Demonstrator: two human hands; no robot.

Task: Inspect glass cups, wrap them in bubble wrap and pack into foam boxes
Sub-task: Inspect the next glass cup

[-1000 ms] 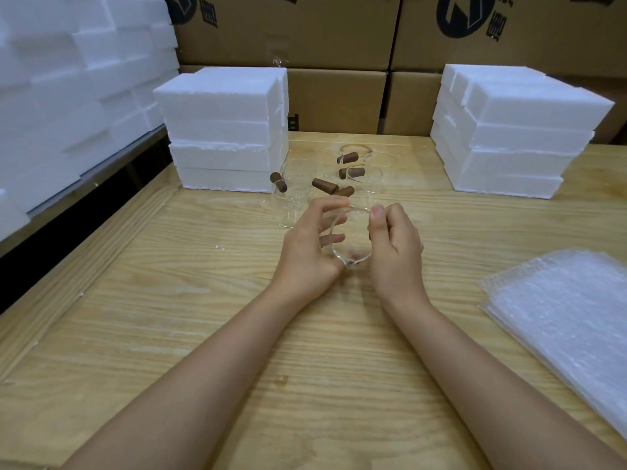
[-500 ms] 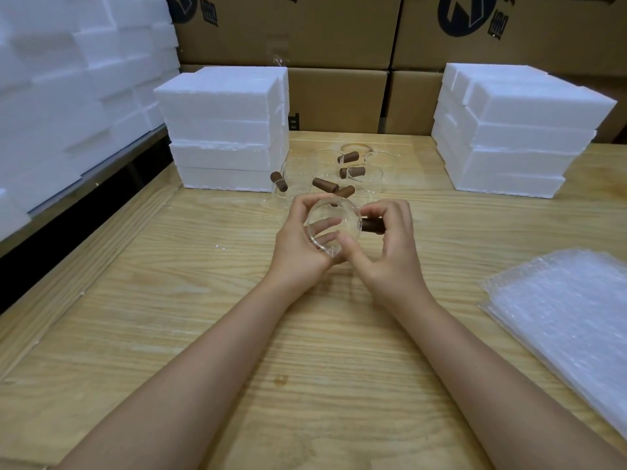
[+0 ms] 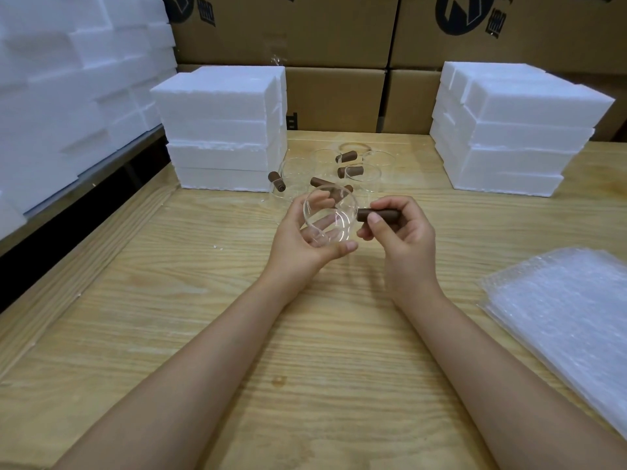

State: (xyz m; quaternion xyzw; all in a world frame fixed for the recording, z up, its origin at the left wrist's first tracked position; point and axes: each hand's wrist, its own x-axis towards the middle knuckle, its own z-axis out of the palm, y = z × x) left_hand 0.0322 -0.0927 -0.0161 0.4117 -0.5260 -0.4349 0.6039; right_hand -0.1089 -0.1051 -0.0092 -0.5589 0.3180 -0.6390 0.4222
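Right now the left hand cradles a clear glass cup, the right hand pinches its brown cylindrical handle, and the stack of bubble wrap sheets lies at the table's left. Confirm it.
One error: the head view shows the bubble wrap sheets at the right of the wooden table. The left hand, clear glass cup, right hand and brown handle are as stated.

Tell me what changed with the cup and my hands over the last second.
The glass cup was tipped until its mouth faces the camera. The right hand slid from the cup's side to pinch its brown handle; the left hand kept cradling the body. The other cups, foam boxes and bubble wrap stayed put.
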